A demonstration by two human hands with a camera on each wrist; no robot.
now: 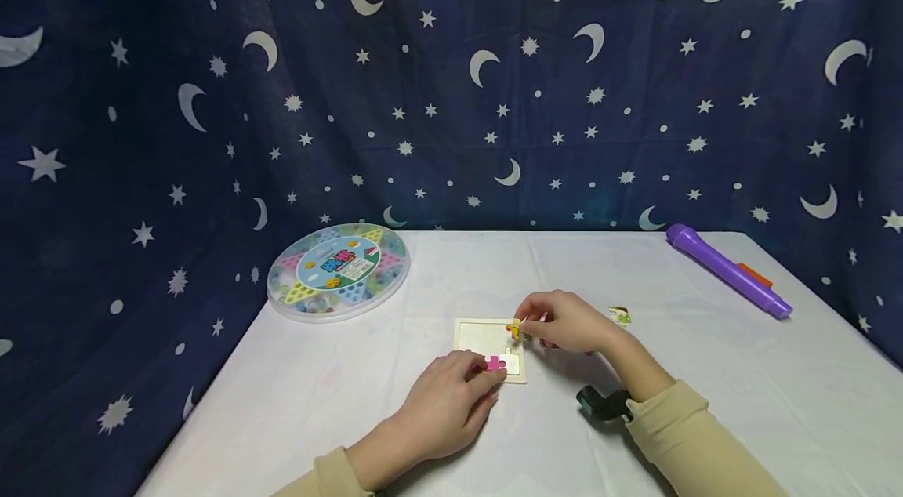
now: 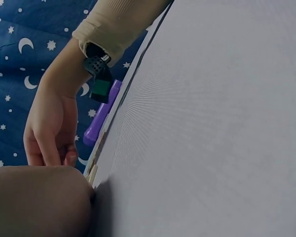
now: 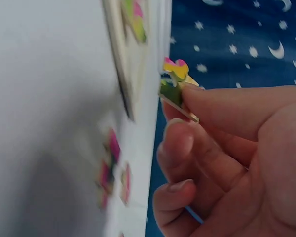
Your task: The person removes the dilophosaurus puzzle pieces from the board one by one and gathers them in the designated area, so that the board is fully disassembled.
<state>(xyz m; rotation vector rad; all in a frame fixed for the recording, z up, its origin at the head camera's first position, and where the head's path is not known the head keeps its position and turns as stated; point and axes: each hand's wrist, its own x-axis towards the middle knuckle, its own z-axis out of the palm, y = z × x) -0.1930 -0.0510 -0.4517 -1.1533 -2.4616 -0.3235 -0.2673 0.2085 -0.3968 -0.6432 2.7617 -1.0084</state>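
Pinching a yellow-and-green puzzle piece (image 3: 171, 90), the right hand (image 1: 567, 322) is at the puzzle frame (image 1: 481, 335) between both hands; the left hand (image 1: 451, 405) is at a pink piece (image 1: 494, 364), its grip unclear.

I see a pale square puzzle tray (image 1: 483, 334) lying flat, a pink piece (image 1: 494, 363) inside its near part, a yellow-and-green piece (image 3: 171, 93) held tilted by its right rim, loose pieces (image 1: 620, 315) rightward.
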